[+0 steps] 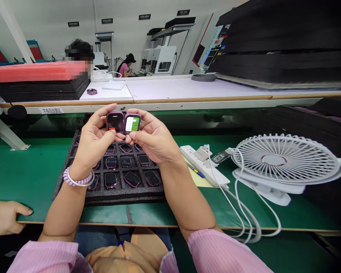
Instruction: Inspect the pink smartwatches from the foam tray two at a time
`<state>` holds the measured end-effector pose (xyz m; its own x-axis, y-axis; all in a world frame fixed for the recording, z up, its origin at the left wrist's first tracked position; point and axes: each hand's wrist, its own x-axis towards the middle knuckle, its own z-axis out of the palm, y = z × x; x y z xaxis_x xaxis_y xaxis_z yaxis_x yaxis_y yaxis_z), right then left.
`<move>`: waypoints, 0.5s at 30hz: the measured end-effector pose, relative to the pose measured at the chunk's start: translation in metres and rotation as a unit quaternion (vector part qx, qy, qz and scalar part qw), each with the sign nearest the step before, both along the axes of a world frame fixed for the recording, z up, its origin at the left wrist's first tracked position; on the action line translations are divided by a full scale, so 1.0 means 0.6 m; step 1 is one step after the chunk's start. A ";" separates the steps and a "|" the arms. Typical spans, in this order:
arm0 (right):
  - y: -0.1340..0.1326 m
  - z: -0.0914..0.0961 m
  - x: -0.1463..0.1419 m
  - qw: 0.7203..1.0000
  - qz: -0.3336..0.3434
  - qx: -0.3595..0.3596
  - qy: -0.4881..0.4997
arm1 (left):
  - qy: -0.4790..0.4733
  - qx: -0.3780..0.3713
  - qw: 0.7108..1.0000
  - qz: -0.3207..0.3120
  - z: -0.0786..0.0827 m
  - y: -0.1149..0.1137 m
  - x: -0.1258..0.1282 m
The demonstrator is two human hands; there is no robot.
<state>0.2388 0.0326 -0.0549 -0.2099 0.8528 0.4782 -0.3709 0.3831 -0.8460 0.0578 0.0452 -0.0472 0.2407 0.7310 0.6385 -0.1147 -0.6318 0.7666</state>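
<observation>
My left hand (98, 132) grips a purple-framed smartwatch (115, 120) with a mostly dark screen and an orange-red patch at its lower edge. In my right hand (152, 134) is a second purple smartwatch (133, 123), its screen lit white and green. Both watches are held upright side by side, faces toward me, above a grey foam tray (119, 197). Several dark-screened smartwatches, such as this one (111, 180), lie in the tray's square compartments. My forearms cover parts of the tray's sides.
On the right stand a white fan (287, 159) and a power strip (204, 167) with trailing cables; a pen (196, 170) lies beside it. Another person's hand (8, 218) rests at the bench's left edge. Black foam stacks (278, 49) and one purple watch (92, 91) sit on the shelf.
</observation>
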 end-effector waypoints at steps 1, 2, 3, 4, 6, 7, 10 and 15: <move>0.001 -0.001 0.000 1.000 -0.001 0.000 0.000 | 0.002 0.004 1.000 -0.002 0.000 0.000 0.000; 0.002 -0.002 0.001 1.000 -0.003 -0.001 0.001 | 0.005 0.005 1.000 -0.004 0.000 -0.001 0.001; 0.004 -0.003 0.001 1.000 -0.006 -0.003 0.005 | 0.007 0.003 1.000 -0.007 0.001 -0.002 0.001; 0.005 -0.003 0.000 1.000 -0.009 -0.006 0.010 | 0.008 -0.002 1.000 -0.010 0.001 -0.003 0.002; 0.008 -0.005 -0.001 1.000 -0.016 -0.012 0.021 | 0.009 -0.010 1.000 -0.017 0.002 -0.006 0.003; 0.008 -0.005 -0.002 0.999 -0.018 -0.014 0.026 | 0.008 -0.013 1.000 -0.021 0.002 -0.007 0.003; 0.009 -0.006 -0.002 0.999 -0.019 -0.019 0.029 | 0.000 -0.028 0.999 -0.027 0.004 -0.010 0.004; 0.006 -0.002 -0.001 1.000 -0.020 -0.016 0.009 | -0.032 -0.080 0.996 -0.024 0.006 -0.009 0.003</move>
